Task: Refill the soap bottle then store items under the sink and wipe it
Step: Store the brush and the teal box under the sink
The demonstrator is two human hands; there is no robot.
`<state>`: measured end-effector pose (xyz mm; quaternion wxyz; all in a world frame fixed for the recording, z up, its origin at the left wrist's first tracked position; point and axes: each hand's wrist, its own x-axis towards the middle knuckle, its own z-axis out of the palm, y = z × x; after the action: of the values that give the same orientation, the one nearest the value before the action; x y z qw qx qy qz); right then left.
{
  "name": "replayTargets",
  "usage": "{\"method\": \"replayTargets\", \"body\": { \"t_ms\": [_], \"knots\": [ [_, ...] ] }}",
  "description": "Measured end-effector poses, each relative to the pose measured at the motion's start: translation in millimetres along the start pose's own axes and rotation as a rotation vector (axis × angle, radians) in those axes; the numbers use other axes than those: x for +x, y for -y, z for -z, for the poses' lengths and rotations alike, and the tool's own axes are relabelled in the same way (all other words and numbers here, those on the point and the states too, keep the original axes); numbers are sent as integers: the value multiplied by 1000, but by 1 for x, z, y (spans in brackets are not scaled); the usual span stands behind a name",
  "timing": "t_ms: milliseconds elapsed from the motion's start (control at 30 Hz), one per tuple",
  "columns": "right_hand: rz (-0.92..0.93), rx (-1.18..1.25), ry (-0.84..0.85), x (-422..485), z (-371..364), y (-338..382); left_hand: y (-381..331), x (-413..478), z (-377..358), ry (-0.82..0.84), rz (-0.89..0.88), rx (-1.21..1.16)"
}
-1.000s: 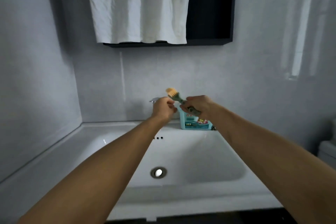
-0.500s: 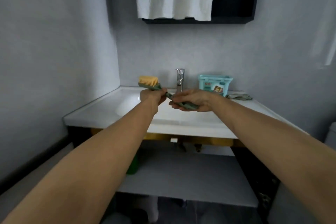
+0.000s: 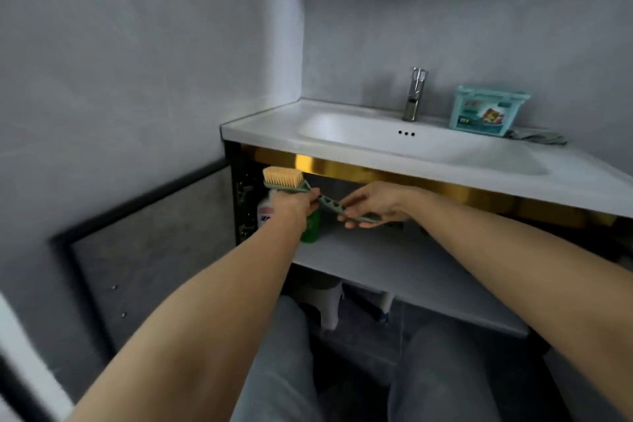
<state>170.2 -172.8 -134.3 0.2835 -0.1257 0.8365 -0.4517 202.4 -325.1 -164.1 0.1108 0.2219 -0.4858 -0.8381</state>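
A green long-handled brush with tan bristles is held level in front of the open cabinet under the white sink. My left hand grips it just behind the bristle head. My right hand holds the handle's far end between fingers and thumb. Behind my left hand, on the grey shelf, stand a green bottle and a white bottle, both partly hidden.
On the sink top stand a chrome tap, a teal box and a grey cloth. A gold strip runs under the counter. The open cabinet door hangs at left. My knees are below.
The view has dropped from above the basin to cabinet height. Both hands carried the brush down from over the sink to the cabinet opening under it.
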Motion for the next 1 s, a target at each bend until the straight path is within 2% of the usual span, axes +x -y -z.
{"method": "replayTargets", "body": {
  "t_ms": [333,467,567,767,900,1000],
  "knots": [
    [-257,-53,19,8,-4,-82,93,31,-14,54,271,156],
    [-347,71,36,18,1,-116,132,50,-35,174,319,400],
    [-368,269,-67,30,8,-144,157,59,-48,253,275,611],
    [-443,462,-275,57,12,-182,189,81,-74,423,278,848],
    [-483,523,-382,83,16,-197,203,98,-88,482,257,1007],
    [-529,475,-424,108,21,-205,208,110,-94,497,251,1050]
  ]
}}
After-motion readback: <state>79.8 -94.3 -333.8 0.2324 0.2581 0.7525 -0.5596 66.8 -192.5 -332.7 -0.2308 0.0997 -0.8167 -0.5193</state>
